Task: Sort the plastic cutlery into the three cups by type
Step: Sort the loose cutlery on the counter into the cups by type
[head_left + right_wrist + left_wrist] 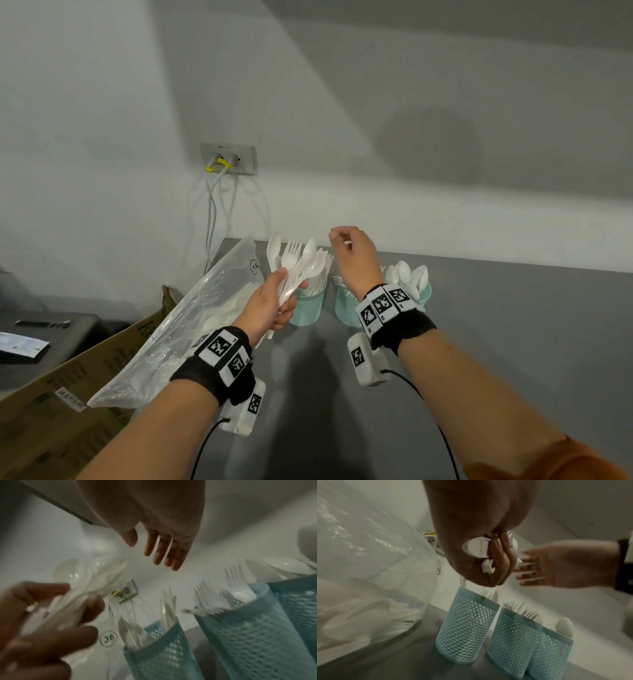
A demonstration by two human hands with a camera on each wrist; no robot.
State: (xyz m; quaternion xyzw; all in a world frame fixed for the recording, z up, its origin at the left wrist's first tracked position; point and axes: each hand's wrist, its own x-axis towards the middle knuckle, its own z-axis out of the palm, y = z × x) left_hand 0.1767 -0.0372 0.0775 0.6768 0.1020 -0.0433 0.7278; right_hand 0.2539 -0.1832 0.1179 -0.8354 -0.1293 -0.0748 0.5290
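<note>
Dim wrist views, motion blur, soft shadows

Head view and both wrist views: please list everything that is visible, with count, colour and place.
cups: three, light blue mesh, in a row on the table; knives, forks, spoons inside.
cutlery bundle: one, white, in the left hand.
plastic bag: one, clear, left of the cups.
cardboard box: one, brown, under the bag.
wall socket: one, grey, on the wall.
table: one, grey, under the cups.
left hand: one, grips the bundle.
right hand: one, open, raised above the cups.
</note>
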